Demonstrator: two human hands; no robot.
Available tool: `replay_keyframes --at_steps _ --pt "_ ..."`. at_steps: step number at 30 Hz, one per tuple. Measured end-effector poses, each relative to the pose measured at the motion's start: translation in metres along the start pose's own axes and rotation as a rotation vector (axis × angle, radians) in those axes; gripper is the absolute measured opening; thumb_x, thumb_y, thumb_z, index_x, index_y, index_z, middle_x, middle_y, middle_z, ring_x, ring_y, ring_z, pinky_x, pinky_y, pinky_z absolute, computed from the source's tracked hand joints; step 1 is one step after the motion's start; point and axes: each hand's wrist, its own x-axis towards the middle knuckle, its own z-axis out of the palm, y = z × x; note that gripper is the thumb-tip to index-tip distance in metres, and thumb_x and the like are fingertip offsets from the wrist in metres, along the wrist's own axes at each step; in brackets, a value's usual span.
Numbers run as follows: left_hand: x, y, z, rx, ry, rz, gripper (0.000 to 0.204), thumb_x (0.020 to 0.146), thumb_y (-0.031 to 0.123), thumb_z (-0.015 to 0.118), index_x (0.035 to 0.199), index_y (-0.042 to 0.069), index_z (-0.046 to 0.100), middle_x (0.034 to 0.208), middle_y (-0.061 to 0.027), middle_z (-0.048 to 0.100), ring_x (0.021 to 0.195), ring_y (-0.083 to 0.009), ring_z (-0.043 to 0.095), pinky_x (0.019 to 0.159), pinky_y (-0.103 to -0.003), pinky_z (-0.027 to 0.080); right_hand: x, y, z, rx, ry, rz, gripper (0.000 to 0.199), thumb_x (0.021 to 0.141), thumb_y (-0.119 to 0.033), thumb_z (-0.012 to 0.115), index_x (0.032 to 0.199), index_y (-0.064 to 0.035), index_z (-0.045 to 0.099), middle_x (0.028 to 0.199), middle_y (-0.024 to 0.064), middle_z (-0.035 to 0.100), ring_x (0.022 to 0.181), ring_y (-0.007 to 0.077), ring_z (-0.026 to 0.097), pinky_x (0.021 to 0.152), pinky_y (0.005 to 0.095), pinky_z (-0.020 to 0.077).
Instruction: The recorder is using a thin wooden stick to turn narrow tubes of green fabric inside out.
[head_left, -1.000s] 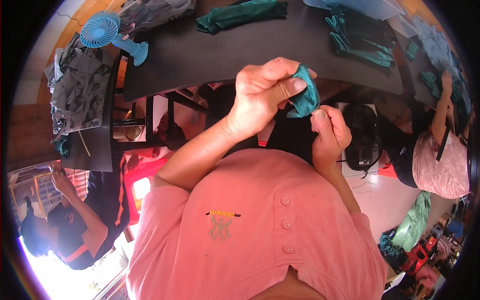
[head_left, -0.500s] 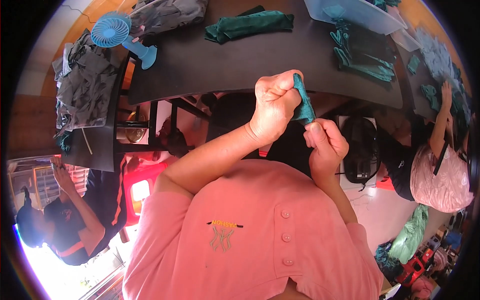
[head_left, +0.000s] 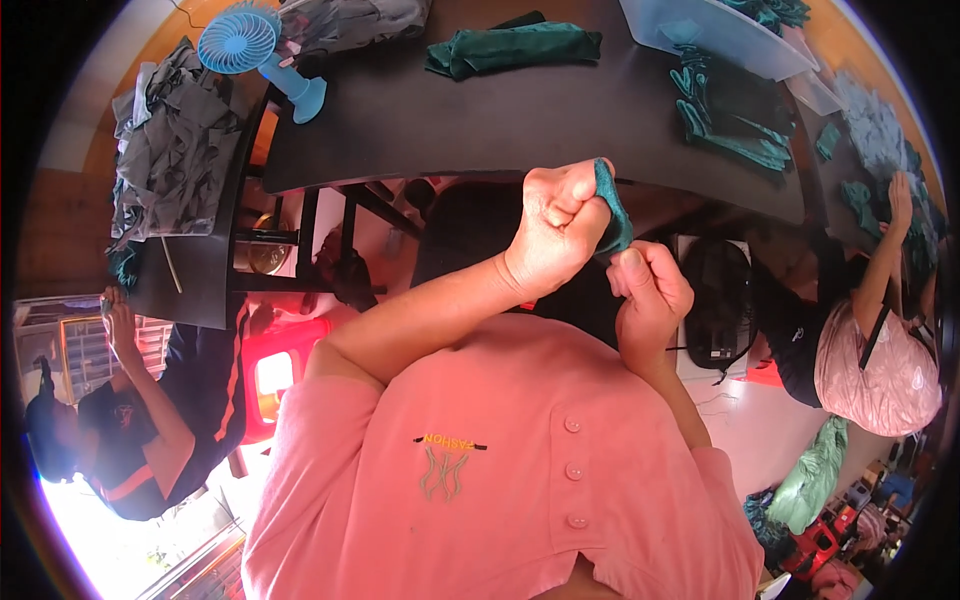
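My left hand (head_left: 560, 225) is closed in a fist around a small piece of dark green velvet fabric (head_left: 613, 205). The cloth shows as a narrow folded strip along the fist's right side. Below and to the right, my right hand (head_left: 652, 295) is closed in a pinch, thumb against the bent fingers, at the strip's lower end. Its fingertips hide what they grip there. Both hands are held up in front of the near edge of the dark table (head_left: 480, 130).
A rolled green velvet bundle (head_left: 515, 48) and flat green pieces (head_left: 735, 130) lie on the table. A blue fan (head_left: 300, 95) stands at the left, near piled grey cloth (head_left: 175, 150). At the back right sits a clear bin (head_left: 715, 40). Co-workers (head_left: 150, 420) (head_left: 870, 350) are on both sides.
The view has shifted slightly. Both hands stay close together; the green strip between them looks shorter and more curved, its lower end bunched nearer my left fist.
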Motion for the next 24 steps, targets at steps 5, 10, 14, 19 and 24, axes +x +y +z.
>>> replay_keyframes --at_steps 5,10,14,19,24 --pt "-0.003 0.001 -0.002 -0.001 -0.011 0.005 0.018 0.073 -0.011 0.038 0.066 0.003 0.046 0.063 0.0031 0.043 0.059 -0.0043 0.035 0.051 -0.021 0.03 -0.002 -0.006 -0.001 -0.031 0.002 0.002 0.013 0.091 -0.01 0.062 0.084 0.0017 0.062 0.063 -0.0022 0.05 0.056 0.0046 0.042 0.051 0.021 0.0314" --pt "0.011 0.003 -0.03 -0.17 0.258 -0.046 0.022 0.075 -0.011 0.041 0.066 0.002 0.055 0.066 0.0016 0.05 0.056 -0.0053 0.038 0.05 -0.021 0.029 0.009 0.008 -0.029 -0.334 -0.055 -0.018 0.013 0.09 -0.012 0.064 0.086 0.0006 0.064 0.063 -0.0027 0.049 0.056 0.0031 0.042 0.051 0.021 0.031" --pt "0.011 0.018 -0.047 -0.172 0.225 -0.046 0.022 0.073 -0.011 0.039 0.067 0.0 0.057 0.067 -0.0017 0.054 0.055 -0.0066 0.042 0.05 -0.022 0.031 0.004 -0.01 -0.035 -0.336 -0.011 0.03 0.011 0.084 -0.007 0.069 0.088 0.0016 0.064 0.067 -0.0019 0.055 0.058 0.003 0.046 0.053 0.0196 0.0341" --pt "-0.005 0.03 -0.044 -0.135 0.06 -0.157 0.021 0.072 -0.012 0.039 0.068 -0.001 0.057 0.066 -0.0021 0.054 0.056 -0.0066 0.043 0.05 -0.022 0.033 0.036 -0.052 0.009 -0.209 -0.144 -0.123 0.024 0.074 -0.001 0.077 0.094 0.0023 0.064 0.074 -0.0025 0.057 0.067 0.0039 0.05 0.06 0.0189 0.039" --pt "-0.009 0.03 -0.041 -0.118 0.004 0.005 0.026 0.077 -0.008 0.043 0.085 -0.002 0.067 0.07 -0.0012 0.058 0.059 -0.0035 0.046 0.052 -0.022 0.039 0.065 -0.076 0.055 -0.22 -0.434 -0.302 0.025 0.071 -0.004 0.079 0.091 -0.0007 0.065 0.075 -0.0028 0.054 0.066 0.0041 0.047 0.059 0.0188 0.037"
